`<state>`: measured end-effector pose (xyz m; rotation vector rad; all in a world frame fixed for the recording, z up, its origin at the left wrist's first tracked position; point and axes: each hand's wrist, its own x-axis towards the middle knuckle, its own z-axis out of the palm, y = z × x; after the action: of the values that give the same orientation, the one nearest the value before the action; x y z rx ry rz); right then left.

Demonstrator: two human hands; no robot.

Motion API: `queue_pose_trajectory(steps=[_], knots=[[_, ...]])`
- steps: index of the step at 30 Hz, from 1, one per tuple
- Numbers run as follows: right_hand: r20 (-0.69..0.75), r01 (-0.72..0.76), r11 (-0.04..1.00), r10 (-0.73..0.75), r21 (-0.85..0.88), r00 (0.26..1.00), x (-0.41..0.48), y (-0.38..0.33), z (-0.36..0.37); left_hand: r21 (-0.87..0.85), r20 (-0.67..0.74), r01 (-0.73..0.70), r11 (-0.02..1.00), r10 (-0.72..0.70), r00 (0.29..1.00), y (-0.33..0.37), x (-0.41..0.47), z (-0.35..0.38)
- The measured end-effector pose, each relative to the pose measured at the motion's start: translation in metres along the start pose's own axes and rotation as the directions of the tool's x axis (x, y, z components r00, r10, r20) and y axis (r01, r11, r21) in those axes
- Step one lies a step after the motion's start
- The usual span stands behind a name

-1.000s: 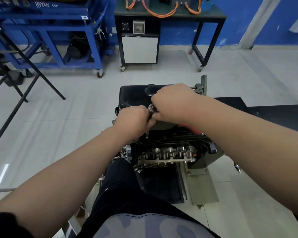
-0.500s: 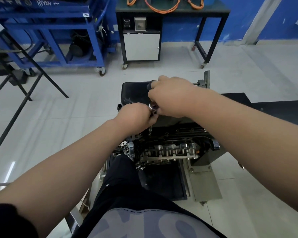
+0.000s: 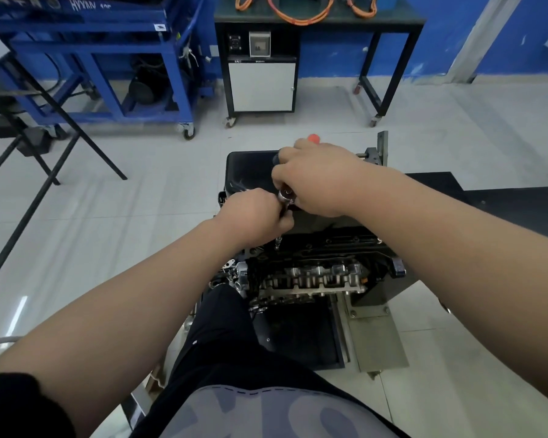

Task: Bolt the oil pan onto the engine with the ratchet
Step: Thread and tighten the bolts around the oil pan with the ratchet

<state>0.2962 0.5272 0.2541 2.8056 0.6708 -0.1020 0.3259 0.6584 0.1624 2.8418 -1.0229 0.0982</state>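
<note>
A workshop with blue walls and a pale tiled floor (image 3: pixel 140 216) held a blue steel cart (image 3: pixel 86 67) and a black wheeled bench (image 3: pixel 317 58) carrying orange cables along the back. In the middle of the floor, an engine (image 3: pixel 314 273) sat upside down on a metal stand (image 3: pixel 374 336), its valve gear showing along the near edge. The black oil pan (image 3: pixel 247 172) rested on top of the engine, at its far end, just beyond the person's hands.

The right hand (image 3: pixel 323 181) was closed around the handle of the ratchet (image 3: pixel 287 197), whose red end (image 3: pixel 314 138) poked out past the knuckles. The left hand (image 3: pixel 253 216) was curled shut around the ratchet's extension just below the chrome head, steadying it. The socket tip (image 3: pixel 277 246) pointed down at the near edge of the pan's rim; whether it sat on a bolt could not be made out.

The pan appeared to be in place and bolting under way, with one fastener near the pan's front edge in hand. How many bolts were already tight, and how many remained around the rim, could not be told, since the hands hid much of the rim.
</note>
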Motion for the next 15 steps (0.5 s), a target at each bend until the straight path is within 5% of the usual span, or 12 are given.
queue_pose_trajectory(steps=[4, 7, 11, 15], knots=[[-0.081, -0.116, 0.990, 0.110, -0.084, 0.991, 0.001, -0.010, 0.002, -0.058, -0.011, 0.114, 0.992, -0.114, 0.993, -0.002, -0.004, 0.002], [-0.018, -0.205, 0.978, 0.206, 0.032, 0.978, -0.002, -0.015, 0.006, -0.099, 0.040, 0.149, 0.984, -0.145, 0.989, -0.002, -0.003, 0.000], [-0.028, 0.001, 1.000, -0.002, -0.031, 1.000, -0.001, -0.008, 0.003, -0.083, -0.002, 0.047, 0.995, -0.047, 0.999, -0.004, -0.002, 0.003], [-0.061, -0.024, 1.000, 0.023, -0.007, 0.998, 0.002, -0.005, 0.002, -0.096, -0.013, 0.101, 0.990, -0.103, 0.995, -0.005, 0.000, 0.001]])
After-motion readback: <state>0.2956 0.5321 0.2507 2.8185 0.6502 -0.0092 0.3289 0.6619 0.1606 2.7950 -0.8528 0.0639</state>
